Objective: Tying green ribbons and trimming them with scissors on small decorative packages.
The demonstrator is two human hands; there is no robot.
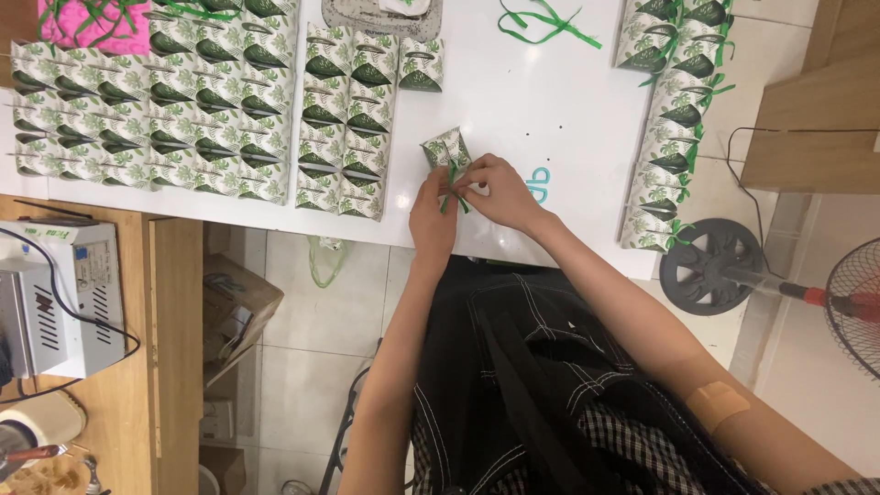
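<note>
Box in hand: a small leaf-printed paper box [446, 147] sits on the white tabletop [550, 110], just above the centre of the frame, its near end between both hands.
Ribbon: a thin green ribbon [453, 189] crosses the box's near end, and its tails hang down between the fingers.
Left hand: the left hand [431, 213] has its grip pressed together, pinching the ribbon from the left.
Right hand: the right hand [495, 190] has its grip pinched on the ribbon from the right, touching the box.
Risk, knot: a ribbon this thin could likely slip from the pinch, leaving the tie loose.
Risk, box: a hard pull could likely crush or tip the light box, since only the fingertips steady it.
Untied rows: rows of matching boxes [156, 101] fill the upper left of the frame, well apart.
Tied column: boxes with green bows [674, 119] run down the upper right.
Spare ribbon: a loose green ribbon piece [550, 23] lies at top centre.
Edge risk: the hands work near the tabletop's front edge, so a nudged box could likely fall to the floor.
</note>
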